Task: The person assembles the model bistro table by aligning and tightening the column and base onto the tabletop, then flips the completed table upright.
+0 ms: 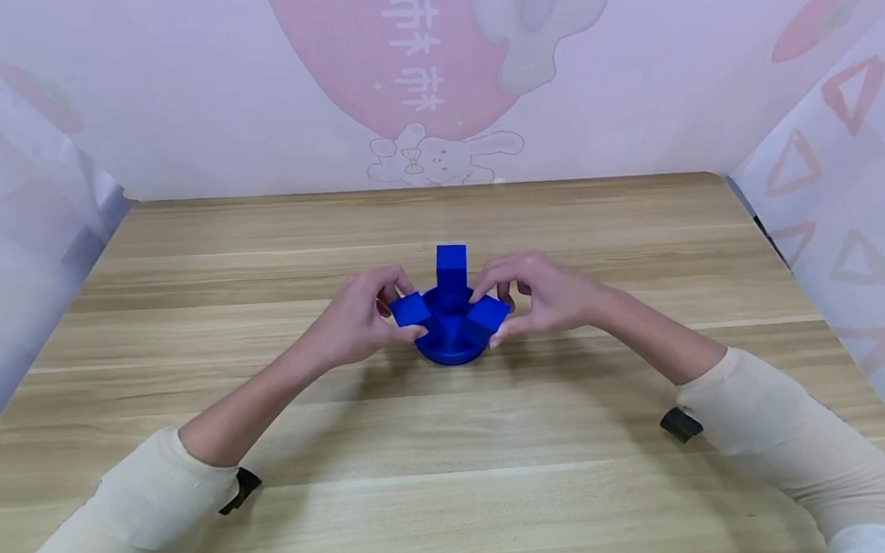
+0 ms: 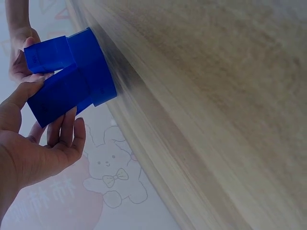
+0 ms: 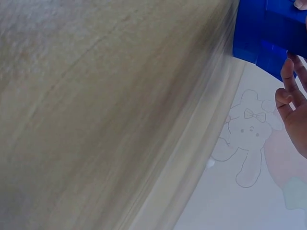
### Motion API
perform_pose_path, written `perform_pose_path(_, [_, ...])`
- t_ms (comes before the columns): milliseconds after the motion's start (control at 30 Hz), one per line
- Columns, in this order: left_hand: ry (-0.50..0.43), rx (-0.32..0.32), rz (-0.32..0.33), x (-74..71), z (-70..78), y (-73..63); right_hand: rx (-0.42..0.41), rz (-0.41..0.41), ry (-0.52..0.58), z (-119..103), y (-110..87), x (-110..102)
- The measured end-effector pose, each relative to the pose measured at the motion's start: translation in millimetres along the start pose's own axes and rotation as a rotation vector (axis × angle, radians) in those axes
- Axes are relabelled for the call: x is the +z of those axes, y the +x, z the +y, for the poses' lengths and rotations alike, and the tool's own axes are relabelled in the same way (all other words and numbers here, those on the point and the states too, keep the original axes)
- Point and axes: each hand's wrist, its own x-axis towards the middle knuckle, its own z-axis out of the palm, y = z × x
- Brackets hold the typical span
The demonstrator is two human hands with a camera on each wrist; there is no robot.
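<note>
A blue round base [image 1: 452, 355] stands on the wooden table, with three square-topped blue blocks rising from it. My left hand [image 1: 356, 316] pinches the left blue block [image 1: 410, 309] between thumb and fingers, and that block leans outward. On the other side, my right hand [image 1: 552, 294] grips the right blue block [image 1: 489, 312], its thumb at the near side and a finger at the far side. Between the hands the back blue block [image 1: 452, 263] stands upright, untouched. In the left wrist view the held block [image 2: 60, 96] slants up from the base.
The wooden table [image 1: 451, 443] reaches back to a pale wall [image 1: 200, 97] printed with a rabbit and a strawberry. White side panels [image 1: 18, 207] flank it on both sides. A small black piece [image 1: 680, 424] sticks out beneath each sleeve.
</note>
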Motion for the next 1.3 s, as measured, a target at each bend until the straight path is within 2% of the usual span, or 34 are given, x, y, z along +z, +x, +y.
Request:
perform_pose_path(500, [0.022,0.018,0.011,-3.0,2.4,0.3,-0.038,0.061,-0.034,0.0,0.4,1.7])
perform_pose_path(867, [0.026,0.014,0.012,-2.2,2.7,-0.3,-0.023,0.054,-0.008,-0.9,0.1,1.3])
perform_pose_path(1100, [0.040,0.002,0.045,4.7,0.7,-2.0,0.059,0.041,-0.011,-0.3,-7.5,4.5])
perform_pose_path(1200, [0.047,0.022,0.064,7.0,-2.1,-2.7,0.120,0.034,-0.030,0.9,-10.3,7.3])
perform_pose_path(1300, [0.044,0.031,0.054,7.0,-6.5,-2.5,0.209,0.016,-0.045,1.7,-10.0,10.9])
